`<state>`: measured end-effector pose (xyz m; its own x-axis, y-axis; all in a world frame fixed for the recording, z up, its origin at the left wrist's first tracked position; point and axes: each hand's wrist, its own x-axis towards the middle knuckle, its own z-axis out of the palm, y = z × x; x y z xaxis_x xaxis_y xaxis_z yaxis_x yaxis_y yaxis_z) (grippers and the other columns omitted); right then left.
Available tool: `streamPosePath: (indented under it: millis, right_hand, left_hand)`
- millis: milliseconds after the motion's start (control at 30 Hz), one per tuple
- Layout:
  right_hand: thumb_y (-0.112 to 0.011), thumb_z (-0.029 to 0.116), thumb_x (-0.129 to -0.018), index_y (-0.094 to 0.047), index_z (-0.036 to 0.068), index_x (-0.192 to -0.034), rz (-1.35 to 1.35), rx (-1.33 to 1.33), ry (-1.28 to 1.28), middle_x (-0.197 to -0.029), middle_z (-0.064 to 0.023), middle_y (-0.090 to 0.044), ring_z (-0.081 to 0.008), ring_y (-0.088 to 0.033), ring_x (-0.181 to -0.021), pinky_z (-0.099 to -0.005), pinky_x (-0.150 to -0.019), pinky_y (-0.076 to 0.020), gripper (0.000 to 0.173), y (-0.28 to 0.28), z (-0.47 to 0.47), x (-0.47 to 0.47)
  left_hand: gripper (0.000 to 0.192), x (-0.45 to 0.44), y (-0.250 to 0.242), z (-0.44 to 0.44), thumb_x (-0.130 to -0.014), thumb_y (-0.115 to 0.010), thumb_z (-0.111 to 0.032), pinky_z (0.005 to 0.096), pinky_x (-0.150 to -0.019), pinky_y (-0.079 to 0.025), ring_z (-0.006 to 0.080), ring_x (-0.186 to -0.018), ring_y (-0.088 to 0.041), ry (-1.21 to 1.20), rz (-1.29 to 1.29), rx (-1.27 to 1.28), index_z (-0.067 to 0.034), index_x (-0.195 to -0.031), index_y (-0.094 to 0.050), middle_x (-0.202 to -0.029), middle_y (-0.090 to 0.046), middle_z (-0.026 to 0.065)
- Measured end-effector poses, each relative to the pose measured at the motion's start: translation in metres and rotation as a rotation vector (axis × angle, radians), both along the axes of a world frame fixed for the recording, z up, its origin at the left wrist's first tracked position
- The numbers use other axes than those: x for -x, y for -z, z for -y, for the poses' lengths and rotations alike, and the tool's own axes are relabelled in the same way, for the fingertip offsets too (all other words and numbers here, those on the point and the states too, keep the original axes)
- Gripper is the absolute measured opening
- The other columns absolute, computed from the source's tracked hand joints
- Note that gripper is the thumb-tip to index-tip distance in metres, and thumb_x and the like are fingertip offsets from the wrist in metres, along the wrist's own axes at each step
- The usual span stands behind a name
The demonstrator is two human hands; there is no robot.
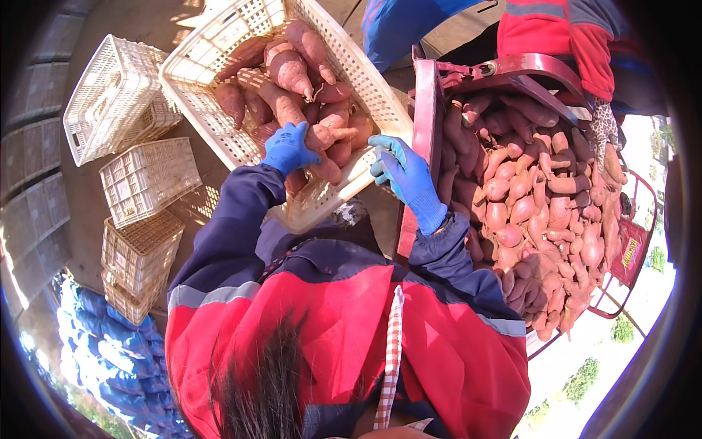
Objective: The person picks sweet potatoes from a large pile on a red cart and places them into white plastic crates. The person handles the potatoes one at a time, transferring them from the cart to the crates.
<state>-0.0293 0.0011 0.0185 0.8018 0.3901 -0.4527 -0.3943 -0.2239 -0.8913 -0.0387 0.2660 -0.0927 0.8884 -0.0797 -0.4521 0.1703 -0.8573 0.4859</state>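
Note:
My left hand (289, 147), in a blue glove, is inside a cream plastic crate (204, 123) and closes over the lower end of a long sweet potato (278, 100). Its fingertips are partly hidden. More reddish sweet potatoes (288, 68) fill the middle of the tilted crate. Over the crate's right rim hovers my right hand (403, 170), also blue-gloved. Its fingers are bent and apart, with nothing visible in them. Just right of it, a large heap of sweet potatoes (521, 186) lies in a red metal cart (425, 115).
Several plastic crates (151, 178) stand at the left, some stacked. Full blue sacks (118, 356) are piled at lower left. Across the cart, another person's patterned glove (603, 129) touches the heap. Blue material (406, 27) hangs at the top.

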Motion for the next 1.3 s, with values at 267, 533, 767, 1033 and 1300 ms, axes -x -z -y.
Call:
streamPosePath:
  millis: [267, 533, 767, 1033, 1300]
  right_hand:
    - [-0.056, 0.013, -0.102, -0.057, 0.003, -0.133, 0.203, 0.158, 0.133, -0.098, -0.0086, -0.07, -0.0147, -0.068, -0.085, -0.0294, -0.073, -0.0547, 0.033, -0.017, 0.029, 0.016]
    - [-0.063, 0.037, -0.09, -0.053, 0.009, -0.128, 0.567, 0.963, -0.693, -0.099, -0.0187, -0.07, -0.0393, -0.068, -0.098, -0.0522, -0.081, -0.053, 0.048, 0.114, -0.096, 0.017]
    - [-0.071, 0.034, -0.082, -0.06, 0.007, -0.133, 0.255, 0.129, -0.994, -0.117, -0.0229, -0.069, -0.0332, -0.07, -0.104, -0.0429, -0.094, -0.0526, 0.058, 0.089, -0.084, -0.028]
    - [-0.063, 0.035, -0.089, -0.068, 0.006, -0.103, 0.516, 0.416, -0.331, -0.1, -0.0196, -0.072, -0.0388, -0.07, -0.094, -0.0497, -0.083, -0.0535, 0.032, 0.096, -0.073, -0.028]
    - [-0.066, 0.024, -0.095, -0.068, 0.005, -0.117, 0.214, 0.379, 0.593, -0.095, -0.0146, -0.072, -0.0247, -0.071, -0.08, -0.0352, -0.073, -0.0563, 0.03, 0.019, 0.18, 0.008]
  left_hand:
    - [0.059, 0.042, -0.035, -0.035, -0.085, -0.083, -0.02, 0.0281, -0.088, -0.054, 0.0167, -0.104, -0.065, -0.979, -0.135, 1.011, 0.007, -0.13, -0.054, -0.12, -0.064, 0.0148]
    - [0.088, 0.003, 0.025, -0.026, -0.079, -0.078, -0.041, 0.0494, -0.102, -0.047, 0.0458, -0.122, -0.056, -0.431, 0.449, -0.111, -0.003, -0.149, -0.041, -0.137, -0.052, 0.0303]
    - [0.061, -0.009, 0.008, -0.056, -0.091, -0.073, -0.028, 0.0273, -0.067, -0.052, 0.0142, -0.08, -0.061, -0.781, 0.267, 0.566, 0.003, -0.139, -0.052, -0.107, -0.064, 0.0109]
    - [0.048, 0.029, -0.026, 0.009, -0.103, -0.061, -0.025, 0.0301, -0.102, -0.044, 0.0142, -0.117, -0.057, -0.184, -0.125, 0.913, 0.0, -0.142, -0.052, -0.128, -0.063, 0.0065]
    - [0.032, 0.066, 0.099, -0.016, -0.099, -0.062, -0.018, 0.029, -0.088, -0.051, 0.012, -0.096, -0.064, 0.166, -0.15, 0.469, -0.001, -0.125, -0.066, -0.107, -0.071, 0.008]
